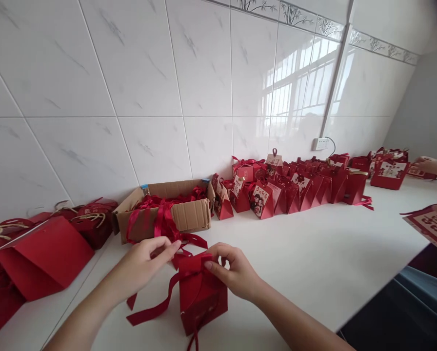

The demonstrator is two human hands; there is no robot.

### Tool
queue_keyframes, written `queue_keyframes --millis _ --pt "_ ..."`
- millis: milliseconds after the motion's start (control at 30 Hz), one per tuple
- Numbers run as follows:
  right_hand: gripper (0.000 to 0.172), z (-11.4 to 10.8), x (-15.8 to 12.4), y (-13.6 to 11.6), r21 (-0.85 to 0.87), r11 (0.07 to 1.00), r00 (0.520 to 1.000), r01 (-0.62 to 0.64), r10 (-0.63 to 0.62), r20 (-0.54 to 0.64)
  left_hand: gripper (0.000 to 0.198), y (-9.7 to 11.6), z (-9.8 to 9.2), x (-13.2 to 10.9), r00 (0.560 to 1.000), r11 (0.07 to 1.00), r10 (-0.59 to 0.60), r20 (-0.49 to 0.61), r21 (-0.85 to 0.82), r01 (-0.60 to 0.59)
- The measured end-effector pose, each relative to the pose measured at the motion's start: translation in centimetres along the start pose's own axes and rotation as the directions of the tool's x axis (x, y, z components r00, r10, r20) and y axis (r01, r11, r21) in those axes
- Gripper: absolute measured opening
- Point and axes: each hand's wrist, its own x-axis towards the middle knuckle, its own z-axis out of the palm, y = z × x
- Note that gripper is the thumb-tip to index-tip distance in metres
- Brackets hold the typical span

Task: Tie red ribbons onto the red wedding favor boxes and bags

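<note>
A small red gift box (pixel 204 302) stands on the white table in front of me, its top wrapped by a red satin ribbon (pixel 152 314) whose loose tails lie to the left and hang down the front. My right hand (pixel 235 273) pinches the box's top edge at the ribbon between thumb and fingers. To the left and just behind the box, my left hand (pixel 148 261) has thumb and fingers closed at another stretch of the ribbon. The exact grip of its fingertips is partly hidden.
Behind the hands sits a cardboard box (pixel 192 217) full of red ribbons. Finished-looking red boxes (pixel 264 200) line the tiled wall to the right. Larger red boxes (pixel 46 258) crowd the left. Another person's hand (pixel 432 165) and a red printed card (pixel 432 224) show at the right edge.
</note>
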Motion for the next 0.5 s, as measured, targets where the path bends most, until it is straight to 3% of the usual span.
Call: queue_keyframes --millis 100,233,500 --pt "0.016 -0.1 -0.3 0.1 -0.056 0.998 0.999 -0.029 0.03 0.016 0.041 -1.6 0.0 0.4 0.995 0.999 -0.05 0.088 0.009 0.049" --pt "0.017 -0.2 -0.5 0.2 -0.016 0.999 0.999 -0.032 0.032 0.042 0.035 -1.9 1.6 0.4 0.983 0.998 -0.057 0.172 0.05 0.05" --pt "0.019 -0.5 -0.6 0.0 0.232 0.969 0.992 -0.091 0.067 0.111 0.036 -1.9 3.3 0.9 0.98 0.996 -0.045 0.192 0.078 0.031"
